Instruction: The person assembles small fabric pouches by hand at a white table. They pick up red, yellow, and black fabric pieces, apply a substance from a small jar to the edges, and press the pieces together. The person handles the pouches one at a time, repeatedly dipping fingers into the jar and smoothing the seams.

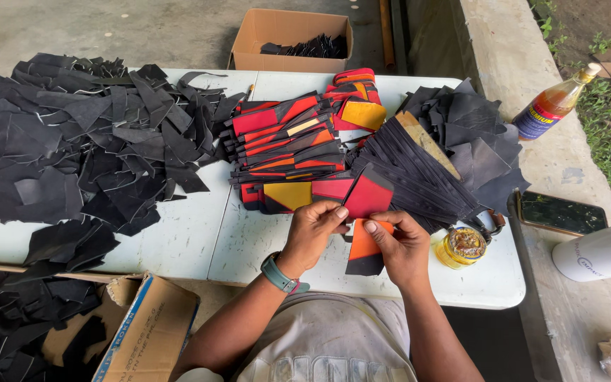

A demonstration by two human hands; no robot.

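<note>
We find both forearms reaching forward over the near edge of the white table [185,247]. The left hand [310,233], with a teal watch [279,275] at the wrist, pinches the leather piece [367,226] with thumb above and fingers curled beneath. The right hand [401,247] closes on the same piece from the other side, thumb pressed on its face. The piece is flat and angular, with red, orange and black panels, and is held just above the table in front of the stack of matching pieces [288,152]. The hands cover part of its edges. A tin [462,246] stands just beside the right hand; we cannot make out its contents.
</note>
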